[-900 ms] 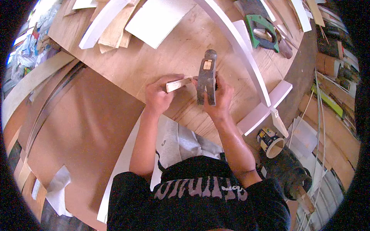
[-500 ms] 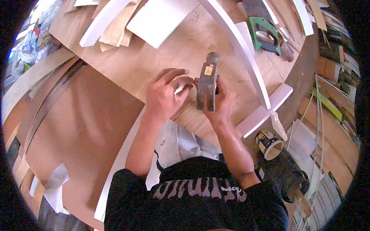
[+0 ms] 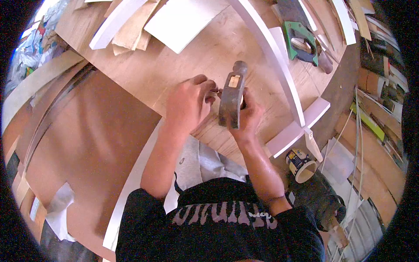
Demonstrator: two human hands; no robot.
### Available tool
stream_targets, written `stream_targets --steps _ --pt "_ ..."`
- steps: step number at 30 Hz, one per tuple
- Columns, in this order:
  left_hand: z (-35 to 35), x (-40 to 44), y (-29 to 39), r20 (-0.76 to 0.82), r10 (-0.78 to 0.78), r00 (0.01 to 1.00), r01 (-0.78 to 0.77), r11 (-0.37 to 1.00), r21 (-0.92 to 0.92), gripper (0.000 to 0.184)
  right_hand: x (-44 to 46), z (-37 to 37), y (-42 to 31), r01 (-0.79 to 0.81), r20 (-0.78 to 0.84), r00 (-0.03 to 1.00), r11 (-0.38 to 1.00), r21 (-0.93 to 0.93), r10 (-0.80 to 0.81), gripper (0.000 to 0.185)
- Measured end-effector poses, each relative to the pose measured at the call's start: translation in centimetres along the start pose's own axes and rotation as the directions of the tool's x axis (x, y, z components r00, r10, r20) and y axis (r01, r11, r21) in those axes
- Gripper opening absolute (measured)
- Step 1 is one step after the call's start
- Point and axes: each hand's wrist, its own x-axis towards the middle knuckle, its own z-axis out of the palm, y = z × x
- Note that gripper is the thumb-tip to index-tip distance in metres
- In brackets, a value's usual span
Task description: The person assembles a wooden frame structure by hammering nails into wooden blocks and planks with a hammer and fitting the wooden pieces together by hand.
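My right hand (image 3: 249,115) is closed on a claw hammer (image 3: 232,96), whose dark metal head faces up, round face away from me and claw toward me. Just left of it, my left hand (image 3: 190,98) is closed, knuckles up, with its fingertips near the hammer head. A small thin thing shows between the two hands, too small to name. The wooden piece seen earlier in my left hand is hidden now. Both hands are above the plywood tabletop (image 3: 192,65).
A long curved white strip (image 3: 279,61) rests against a pale board (image 3: 301,126) on the right. Beyond it lies a green-handled saw (image 3: 301,43). A white panel (image 3: 181,24) and wood scraps (image 3: 135,30) lie at the back. A paint can (image 3: 301,166) stands lower right.
My left hand has turned over, knuckles up, and its fingers have closed in, hiding the wooden piece. The hammer head has tilted a little and shifted slightly toward me.
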Motion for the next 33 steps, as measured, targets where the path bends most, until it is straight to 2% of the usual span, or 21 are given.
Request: stream_targets --steps 2,6,8,12,14,17,21,23,27,30,31,33 --pt "-0.8 0.5 0.4 0.109 0.001 0.994 -0.003 1.0 0.019 0.007 0.1 0.3 1.2 -0.037 -0.032 0.999 0.998 0.06 0.039 0.021" --pt "0.5 0.8 -1.1 0.102 0.056 0.993 -0.051 0.997 -0.055 0.004 0.7 -0.8 0.1 -0.03 0.054 0.998 0.999 0.035 0.028 0.023" --pt "0.1 0.7 -0.7 0.095 0.081 0.992 -0.083 0.996 0.018 0.004 0.7 -0.9 0.0 -0.04 0.082 0.996 0.999 -0.01 0.041 0.025" --pt "1.0 0.3 -1.4 0.091 0.089 0.992 -0.09 0.996 0.014 0.004 0.6 -0.6 0.3 -0.083 0.11 0.99 0.997 -0.005 0.083 0.024" --pt "0.7 0.4 -1.2 0.113 0.094 0.989 -0.095 0.995 0.005 0.004 0.2 0.1 1.8 -0.052 0.075 0.996 0.984 0.168 0.04 0.033" --pt "1.2 0.3 -1.5 0.05 0.129 0.99 -0.128 0.992 -0.019 0.004 0.2 -0.2 2.2 -0.047 0.103 0.994 0.983 0.175 0.029 0.036" --pt "0.9 0.4 -1.4 0.071 0.125 0.99 -0.124 0.992 -0.019 0.004 0.3 -0.1 1.8 0.028 0.05 0.998 0.979 0.202 -0.039 0.038" --pt "1.1 0.6 -1.6 0.095 0.136 0.986 -0.134 0.99 -0.032 0.005 0.3 -0.2 1.6 -0.082 0.075 0.995 0.979 0.186 0.07 0.037" --pt "1.5 0.3 -1.8 0.047 0.197 0.979 -0.197 0.98 0.006 0.005 0.4 -0.7 1.3 -0.045 0.11 0.994 0.986 0.159 0.028 0.037" --pt "1.6 0.0 -2.3 0.015 0.285 0.958 -0.286 0.955 0.083 0.007 0.1 -0.6 1.1 -0.144 0.14 0.983 0.974 0.174 0.12 0.036" --pt "1.6 -0.1 -2.1 0.008 0.273 0.962 -0.273 0.959 0.078 0.008 -0.1 -0.5 0.9 -0.183 0.141 0.979 0.941 0.284 0.148 0.036" --pt "1.6 -0.4 -1.9 0.002 0.26 0.965 -0.26 0.963 0.074 0.009 -0.3 -0.2 1.4 -0.219 0.145 0.974 0.894 0.392 0.175 0.036"
